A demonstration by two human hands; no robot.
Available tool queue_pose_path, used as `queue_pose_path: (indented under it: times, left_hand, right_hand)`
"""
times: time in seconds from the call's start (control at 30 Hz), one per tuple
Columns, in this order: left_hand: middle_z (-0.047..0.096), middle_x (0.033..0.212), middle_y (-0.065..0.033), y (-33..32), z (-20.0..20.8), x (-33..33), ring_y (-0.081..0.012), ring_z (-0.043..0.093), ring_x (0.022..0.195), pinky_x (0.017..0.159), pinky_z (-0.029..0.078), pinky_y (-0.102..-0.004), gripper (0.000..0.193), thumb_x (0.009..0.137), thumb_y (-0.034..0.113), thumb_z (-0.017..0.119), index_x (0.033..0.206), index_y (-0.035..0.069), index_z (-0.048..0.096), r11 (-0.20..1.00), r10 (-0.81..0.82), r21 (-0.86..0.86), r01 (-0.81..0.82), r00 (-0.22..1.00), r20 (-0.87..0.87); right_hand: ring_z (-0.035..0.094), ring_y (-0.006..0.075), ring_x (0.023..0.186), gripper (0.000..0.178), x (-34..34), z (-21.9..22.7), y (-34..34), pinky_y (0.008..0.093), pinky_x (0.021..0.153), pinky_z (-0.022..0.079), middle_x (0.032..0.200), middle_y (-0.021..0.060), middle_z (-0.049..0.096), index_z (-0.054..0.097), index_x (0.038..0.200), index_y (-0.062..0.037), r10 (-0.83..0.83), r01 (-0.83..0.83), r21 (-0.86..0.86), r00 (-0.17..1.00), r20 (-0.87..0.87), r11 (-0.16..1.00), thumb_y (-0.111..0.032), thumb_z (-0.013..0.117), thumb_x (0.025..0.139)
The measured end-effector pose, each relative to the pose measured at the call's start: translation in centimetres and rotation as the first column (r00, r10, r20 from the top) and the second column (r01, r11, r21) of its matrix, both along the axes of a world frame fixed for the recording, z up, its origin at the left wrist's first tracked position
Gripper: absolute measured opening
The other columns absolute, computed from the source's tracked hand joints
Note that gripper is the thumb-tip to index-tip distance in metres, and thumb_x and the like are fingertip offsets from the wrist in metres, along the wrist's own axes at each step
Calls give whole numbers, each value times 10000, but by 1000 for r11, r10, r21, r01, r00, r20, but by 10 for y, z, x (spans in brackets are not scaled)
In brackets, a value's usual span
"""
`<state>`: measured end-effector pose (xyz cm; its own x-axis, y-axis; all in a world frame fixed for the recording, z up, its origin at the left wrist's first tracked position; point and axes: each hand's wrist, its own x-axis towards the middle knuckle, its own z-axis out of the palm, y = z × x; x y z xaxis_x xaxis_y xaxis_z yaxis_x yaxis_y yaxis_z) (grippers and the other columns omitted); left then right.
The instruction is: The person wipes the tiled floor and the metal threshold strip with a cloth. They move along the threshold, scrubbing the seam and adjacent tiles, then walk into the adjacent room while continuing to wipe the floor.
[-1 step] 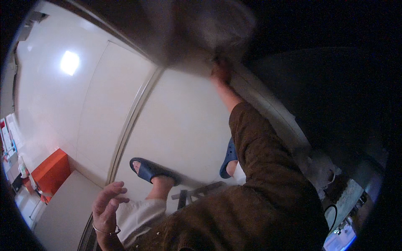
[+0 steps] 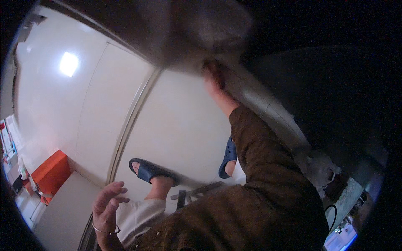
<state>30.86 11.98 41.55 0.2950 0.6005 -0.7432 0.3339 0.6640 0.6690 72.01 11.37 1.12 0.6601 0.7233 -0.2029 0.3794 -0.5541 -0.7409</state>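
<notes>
My left hand (image 2: pixel 108 207) is raised at the lower left over my white trouser leg (image 2: pixel 138 215). Its fingers are bent and apart with nothing between them, and a thin bangle circles the wrist. My right arm stretches far forward in a brown sleeve (image 2: pixel 268 146). At its end my right hand (image 2: pixel 214 79) is low near the pale floor (image 2: pixel 184 113), at the edge of deep shadow. Motion and darkness blur its fingers, so whether it holds anything is hidden. Just beyond it lies a greyish, filmy shape (image 2: pixel 224 25), too dim to name.
Dark blue slippers (image 2: pixel 153 170) are on my feet. A grey metal frame piece (image 2: pixel 197 191) stands by them. At the left are an orange box (image 2: pixel 52 171) and a pale panel (image 2: pixel 67 209). A metal strip (image 2: pixel 132 119) crosses the floor. Darkness covers the right side.
My right hand has shifted slightly left and a little nearer along the floor's dark edge. My left hand stays where it was.
</notes>
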Motion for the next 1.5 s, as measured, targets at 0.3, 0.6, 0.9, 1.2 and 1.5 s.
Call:
queue_pose_path:
  times: [0.3,0.6,0.9,1.2,1.5]
  left_hand:
    - [567,1172,-140,8,-7,3,-201,552,1043,818,497,-342,418,843,244,657,1144,-32,570,996,-78,24,82,987,-143]
    - [535,1219,-182,12,-12,9,-235,558,1047,822,499,-358,377,854,221,642,1115,-42,570,998,-56,-10,56,993,-100]
    - [577,1180,-135,15,-29,-3,-216,568,1034,815,513,-357,372,879,214,627,1161,-22,573,992,-116,-72,105,979,-168]
    - [575,1187,-149,16,-39,-11,-231,576,1026,803,520,-365,377,869,214,646,1148,-28,573,993,-94,-88,82,986,-137]
    - [562,1212,-164,17,-33,-4,-236,572,1039,820,515,-368,353,875,200,632,1141,-24,573,995,-65,-89,52,986,-155]
  right_hand:
    - [569,334,921,142,-31,77,20,442,820,452,929,156,599,614,852,-41,508,-494,125,850,-140,860,-51,583,715]
    - [581,327,991,282,-43,59,159,414,864,449,1020,204,623,607,1067,10,259,-185,599,965,-39,779,-184,532,877]
    - [584,315,973,303,-17,87,127,415,870,448,1028,194,627,590,1119,-6,426,-334,371,882,-203,867,-153,541,859]
    - [575,291,987,316,2,124,76,422,880,443,1079,171,619,594,1136,-44,483,-506,-152,860,-166,849,-111,548,831]
    - [550,284,1001,219,-29,44,166,405,861,437,1075,145,587,595,1014,-63,332,-323,291,943,23,900,-74,542,802]
